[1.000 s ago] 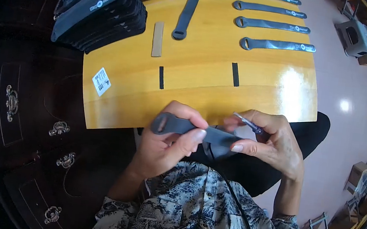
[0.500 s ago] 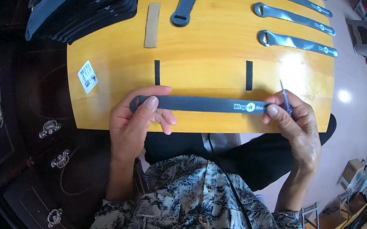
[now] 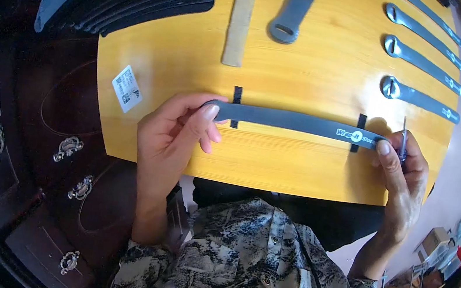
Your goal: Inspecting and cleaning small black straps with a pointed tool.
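A dark grey strap (image 3: pixel 287 120) with a rounded, slotted end stretches between my hands above the table. My left hand (image 3: pixel 165 129) pinches the slotted end, its other fingers curled underneath. At the opposite end, beside a white print, my right hand (image 3: pixel 405 180) grips the strap between thumb and fingers. That hand also keeps a thin pointed tool with a purplish handle (image 3: pixel 403 149) against its fingers, its tip pointing away from me. Two short black strips (image 3: pixel 238 93) (image 3: pixel 361 122) lie on the table, partly covered by the strap; whether it touches them I cannot tell.
Another strap (image 3: pixel 296 12) and a tan strip (image 3: pixel 237 30) lie farther back on the yellow table (image 3: pixel 274 168). Several finished-looking straps (image 3: pixel 425 103) form a row at right. A thick pile of dark straps (image 3: pixel 144 2) rises at far left, near a white label (image 3: pixel 126 88). Dark drawers (image 3: pixel 8 172) stand left.
Both hands have carried the strap away from my body, from the near side of the black strips to over them. The whole view has shifted, so the table items appear farther right.
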{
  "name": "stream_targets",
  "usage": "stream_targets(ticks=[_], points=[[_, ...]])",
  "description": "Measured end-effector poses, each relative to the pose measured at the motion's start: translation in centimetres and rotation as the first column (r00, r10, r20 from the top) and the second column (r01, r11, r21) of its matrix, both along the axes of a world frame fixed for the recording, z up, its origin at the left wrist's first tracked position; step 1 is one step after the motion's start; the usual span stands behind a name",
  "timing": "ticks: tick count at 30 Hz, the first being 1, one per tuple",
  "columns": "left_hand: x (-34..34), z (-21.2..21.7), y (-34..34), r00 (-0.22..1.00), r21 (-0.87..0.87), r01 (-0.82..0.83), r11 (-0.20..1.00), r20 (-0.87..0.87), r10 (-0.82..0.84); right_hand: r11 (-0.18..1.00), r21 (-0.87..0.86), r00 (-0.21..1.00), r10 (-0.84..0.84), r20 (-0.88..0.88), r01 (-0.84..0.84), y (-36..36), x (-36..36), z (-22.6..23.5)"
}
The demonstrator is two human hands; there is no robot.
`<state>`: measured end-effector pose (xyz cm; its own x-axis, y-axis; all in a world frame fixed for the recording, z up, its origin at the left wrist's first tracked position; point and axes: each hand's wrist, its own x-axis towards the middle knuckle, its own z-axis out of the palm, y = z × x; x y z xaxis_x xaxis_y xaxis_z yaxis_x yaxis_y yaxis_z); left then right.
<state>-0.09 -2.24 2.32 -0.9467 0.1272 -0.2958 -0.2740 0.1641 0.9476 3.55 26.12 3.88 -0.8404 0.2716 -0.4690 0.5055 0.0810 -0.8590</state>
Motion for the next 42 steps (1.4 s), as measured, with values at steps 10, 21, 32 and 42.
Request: stream_targets(ticks=[10,21,32,42], points=[[-1.4,-1.4,0.7,0.987,-0.103,-0.091,0.99,-0.142,0.076,0.993,0.109,0.998,0.046,-0.042,-0.042,0.4,-1.4,-0.6],[-1.5,-2.5,1.2,0.973,-0.151,-0.153,0.977,-0.195,0.122,0.968,0.251,0.996,0.041,-0.081,-0.02,0.7,-1.6,-1.9],[-1.4,-1.8,2.0,0.975,-0.195,-0.156,0.968,-0.189,0.119,0.95,0.305,0.994,0.087,-0.071,-0.062,0.6,-1.9,-1.5],[-1.7,-2.0,2.0,0.974,-0.251,-0.149,0.956,-0.203,0.098,0.896,0.437,0.989,0.128,-0.077,-0.082,0.6,-2.1,-1.1]])
